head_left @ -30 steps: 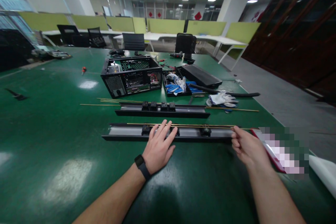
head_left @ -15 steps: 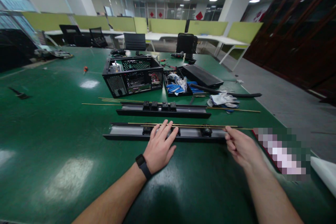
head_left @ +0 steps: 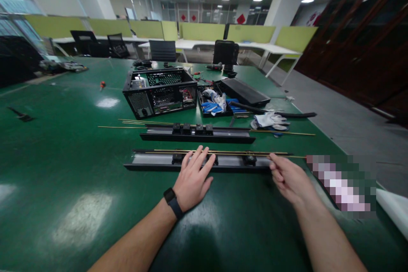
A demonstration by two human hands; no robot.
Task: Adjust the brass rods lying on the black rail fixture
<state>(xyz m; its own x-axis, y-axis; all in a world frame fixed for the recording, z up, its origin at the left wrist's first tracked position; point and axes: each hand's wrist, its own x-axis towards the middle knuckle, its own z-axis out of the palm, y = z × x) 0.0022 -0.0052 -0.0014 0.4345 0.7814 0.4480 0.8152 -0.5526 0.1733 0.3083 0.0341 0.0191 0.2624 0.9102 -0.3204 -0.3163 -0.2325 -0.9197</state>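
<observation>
My left hand (head_left: 194,180), a dark watch on its wrist, lies with fingers spread over the nearer long black channel (head_left: 153,159). Its fingers cover part of the black blocks inside; another black block (head_left: 250,160) shows further right. Thin brass-coloured rods (head_left: 229,153) run lengthwise along this channel. At the channel's right end, my right hand (head_left: 290,178) pinches a thin brass rod between thumb and forefinger, and a length sticks out to the right. Exactly where that rod's left end lies is hard to make out.
Behind lies a second black channel (head_left: 197,137) with several black blocks and brass rods (head_left: 132,122). An open computer case (head_left: 145,97), a black tray of gloves (head_left: 216,113), and white gloves (head_left: 270,120) stand beyond on the green table (head_left: 79,161). A blurred-out patch covers something at right.
My right hand has shifted slightly left along the nearer channel, still pinching the rod. My left hand keeps its place on the channel. The whole view has moved a little.
</observation>
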